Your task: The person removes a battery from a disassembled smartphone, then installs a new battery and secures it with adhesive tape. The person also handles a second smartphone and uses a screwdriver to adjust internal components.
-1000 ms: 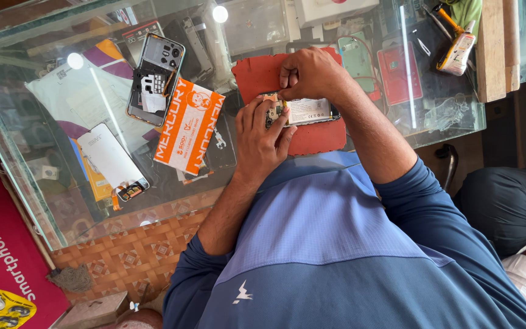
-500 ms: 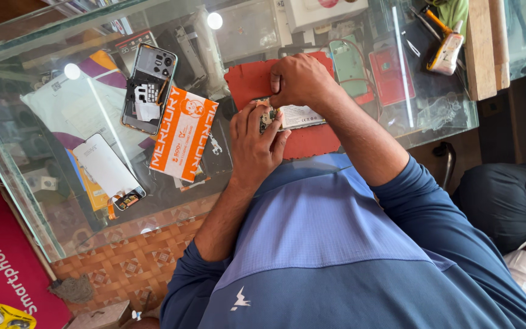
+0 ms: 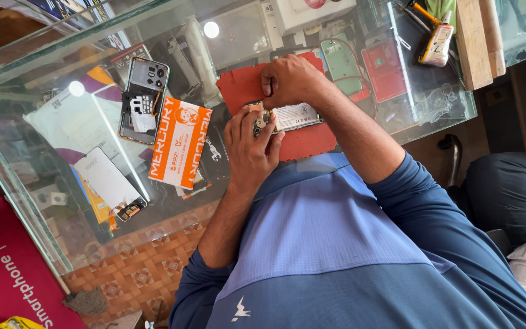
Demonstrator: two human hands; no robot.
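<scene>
Nearest, at the bottom of the frame, a blue shirt (image 3: 348, 256) with both sleeves reaching up toward the glass worktop (image 3: 50, 201). Just above it, left of centre, the left hand (image 3: 251, 149), fingers curled around the left end of an opened phone (image 3: 293, 117), thumb laid on its lower edge. The phone flat and face down on a red mat (image 3: 245, 88) at the centre of the frame, back cover off, pale battery and circuit board showing. Directly above, touching the phone's upper edge, the right hand (image 3: 290, 79), closed into a loose fist with fingertips pressed down; impossible to tell whether anything small sits pinched inside. Left of the mat, an orange and white box (image 3: 181, 143); beside that, a second phone (image 3: 144, 100) with its back removed. Lower left, a white panel (image 3: 108, 180) with a small flex cable at one corner. Further off, upper right of the mat, a green phone shell (image 3: 342, 61) and a red one (image 3: 385, 67). At the upper right, a small glue bottle (image 3: 436, 42) next to a wooden block (image 3: 473, 42).
</scene>
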